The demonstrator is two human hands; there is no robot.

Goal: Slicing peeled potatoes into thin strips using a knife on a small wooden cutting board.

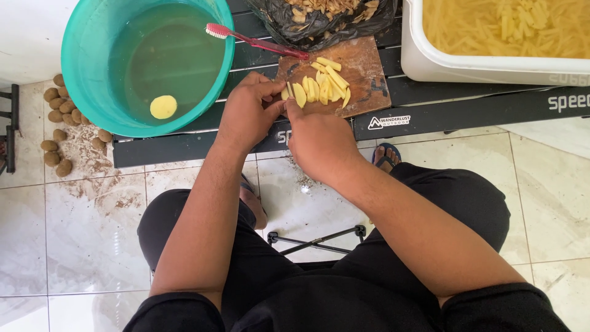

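My left hand point(247, 115) pinches a pale yellow potato piece point(286, 93) at the near left corner of a wooden cutting board point(364, 69). My right hand point(316, 140) is pressed up against it, fingers curled under at the board's edge. What they hold is hidden. A small heap of cut potato sticks point(326, 83) lies on the board just beyond both hands.
The board rests on a low black table point(442, 107). On the left is a teal basin point(92, 67) of water with one peeled potato point(163, 107) and a pink toothbrush point(246, 40) across its rim. A black bag of peels point(319, 21), a white tub of potato sticks point(491, 67) and unpeeled potatoes point(58, 117) on the floor surround it.
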